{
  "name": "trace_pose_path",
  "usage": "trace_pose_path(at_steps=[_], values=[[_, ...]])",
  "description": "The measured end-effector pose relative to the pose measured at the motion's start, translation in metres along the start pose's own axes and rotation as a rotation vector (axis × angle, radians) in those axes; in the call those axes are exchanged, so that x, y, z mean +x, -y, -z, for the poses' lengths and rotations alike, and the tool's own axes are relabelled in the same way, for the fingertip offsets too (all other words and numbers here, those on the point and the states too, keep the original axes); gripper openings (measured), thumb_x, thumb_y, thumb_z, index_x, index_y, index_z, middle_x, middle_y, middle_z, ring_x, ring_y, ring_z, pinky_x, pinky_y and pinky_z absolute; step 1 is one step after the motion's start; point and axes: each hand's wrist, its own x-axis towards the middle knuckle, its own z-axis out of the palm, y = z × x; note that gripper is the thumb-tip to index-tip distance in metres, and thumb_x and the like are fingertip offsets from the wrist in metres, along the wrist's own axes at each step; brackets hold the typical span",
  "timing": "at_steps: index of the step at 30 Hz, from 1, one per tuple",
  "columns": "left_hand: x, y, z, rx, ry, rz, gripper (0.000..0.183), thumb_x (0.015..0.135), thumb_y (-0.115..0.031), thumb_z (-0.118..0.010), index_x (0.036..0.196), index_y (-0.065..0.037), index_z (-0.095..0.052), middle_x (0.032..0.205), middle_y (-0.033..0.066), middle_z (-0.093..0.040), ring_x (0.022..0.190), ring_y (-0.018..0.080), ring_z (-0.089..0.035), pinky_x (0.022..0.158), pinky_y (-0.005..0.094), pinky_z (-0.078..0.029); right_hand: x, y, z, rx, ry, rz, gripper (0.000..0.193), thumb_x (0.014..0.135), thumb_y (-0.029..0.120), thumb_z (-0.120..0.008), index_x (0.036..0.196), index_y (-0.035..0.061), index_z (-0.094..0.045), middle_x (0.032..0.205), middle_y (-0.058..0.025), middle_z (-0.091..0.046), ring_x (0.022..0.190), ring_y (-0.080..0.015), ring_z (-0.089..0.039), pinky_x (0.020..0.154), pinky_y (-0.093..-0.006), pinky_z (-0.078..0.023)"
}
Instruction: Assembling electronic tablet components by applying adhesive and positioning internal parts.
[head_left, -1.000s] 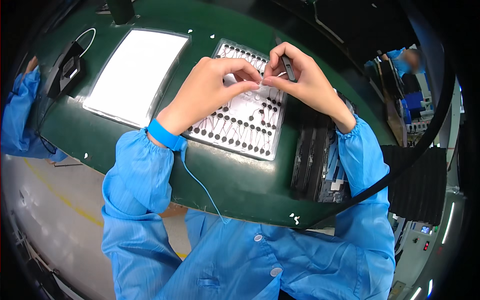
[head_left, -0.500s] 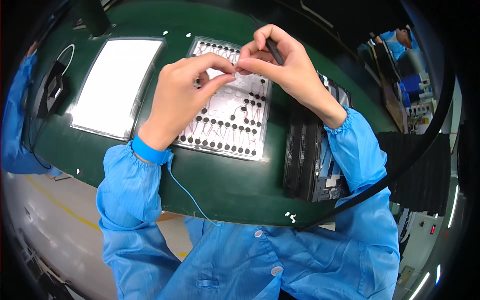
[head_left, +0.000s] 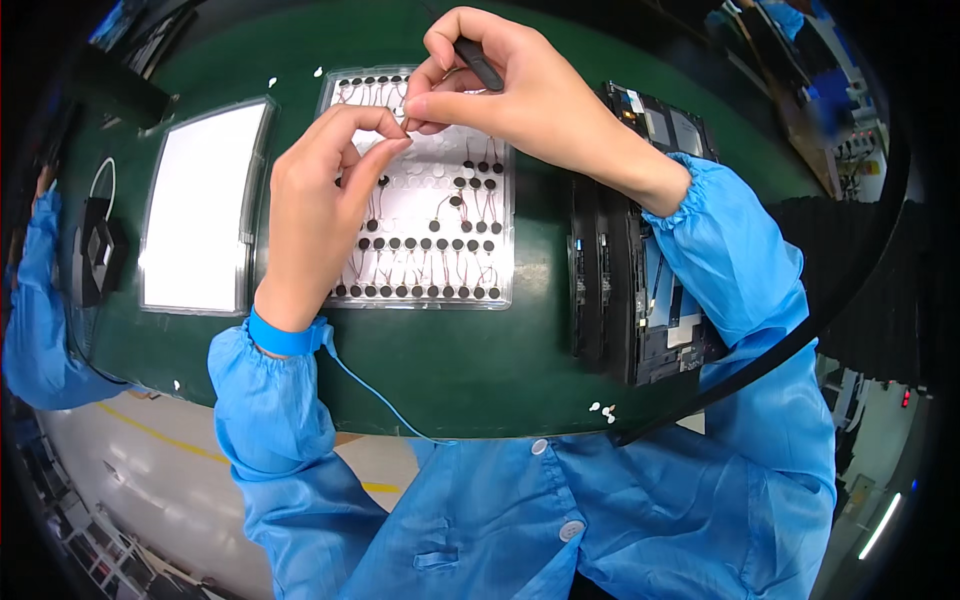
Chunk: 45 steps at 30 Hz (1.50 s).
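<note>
Here, the left hand (head_left: pixel 325 190) brings thumb and forefinger together, whether pinching anything I cannot tell; just beside, the right hand (head_left: pixel 500 90) grips a black pen-like tool (head_left: pixel 478 64); beneath both lies a clear tray (head_left: pixel 410 210) of wired black discs (head_left: pixel 442 244)

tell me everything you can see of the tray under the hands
The tray is flat and rectangular, with a clear, plastic-looking rim and whitish inside. It lies on the green table. Rows of wired, round black parts line its near and far sides; pale round shapes show mid-tray. The left hand and right hand partly hide it; whether they touch it is unclear.
</note>
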Motion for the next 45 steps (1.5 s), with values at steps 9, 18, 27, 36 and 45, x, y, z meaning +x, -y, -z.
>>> trace_pose_path(at_steps=[9, 18, 27, 36, 45], values=[[0.01, -0.031, -0.003, -0.062, -0.001, 0.055, 0.025, 0.087, -0.004, -0.074, 0.112, -0.004, -0.073, 0.093, 0.0036, -0.076, 0.064, 0.0068, -0.049, 0.066, 0.0231, -0.045, -0.012, -0.001, 0.028, 0.109, -0.117, 0.084, 0.023, 0.092, 0.005, -0.072, 0.095, 0.0033, -0.05, 0.095, -0.0107, -0.07, 0.089, -0.0134, -0.071, 0.081, -0.0262, -0.057], [0.05, -0.124, -0.039, -0.103, -0.091, -0.2, 0.011, 0.088, -0.006, -0.078, 0.098, -0.002, -0.078, 0.083, 0.0013, -0.074, 0.068, 0.0038, -0.056, 0.058, 0.02, -0.042, -0.108, 0.071, 0.069, -0.154, -0.435, 0.393, 0.023, 0.095, 0.009, -0.072, 0.103, 0.0058, -0.051, 0.099, -0.0075, -0.067, 0.09, -0.013, -0.069, 0.074, -0.024, -0.056], [0.082, -0.17, -0.153, -0.29, 0.067, -0.358, 0.011, 0.082, -0.007, -0.081, 0.092, -0.005, -0.079, 0.09, 0.0017, -0.071, 0.06, 0.005, -0.047, 0.053, 0.0214, -0.039, -0.206, 0.012, 0.136, 0.172, -0.538, 0.099, 0.019, 0.097, 0.017, -0.07, 0.107, 0.0072, -0.056, 0.101, -0.0091, -0.071, 0.093, -0.0161, -0.073, 0.082, -0.0259, -0.06], [0.084, -0.161, -0.179, -0.127, 0.148, -0.371, 0.012, 0.082, -0.005, -0.081, 0.093, -0.003, -0.079, 0.089, 0.0028, -0.07, 0.059, 0.0068, -0.047, 0.055, 0.0222, -0.04, -0.21, -0.022, 0.154, 0.371, -0.464, -0.027, 0.027, 0.093, 0.018, -0.074, 0.106, 0.0068, -0.053, 0.103, -0.0115, -0.073, 0.086, -0.0131, -0.069, 0.076, -0.0248, -0.058], [0.08, -0.157, -0.185, 0.121, 0.289, -0.341, 0.01, 0.083, -0.009, -0.08, 0.087, -0.001, -0.075, 0.087, 0.0043, -0.069, 0.057, 0.0106, -0.053, 0.053, 0.0254, -0.042, -0.206, -0.047, 0.158, -0.4, -0.558, 0.075, 0.033, 0.085, 0.017, -0.079, 0.106, 0.0075, -0.056, 0.093, -0.0031, -0.07, 0.083, -0.0139, -0.062, 0.074, -0.0276, -0.048]])
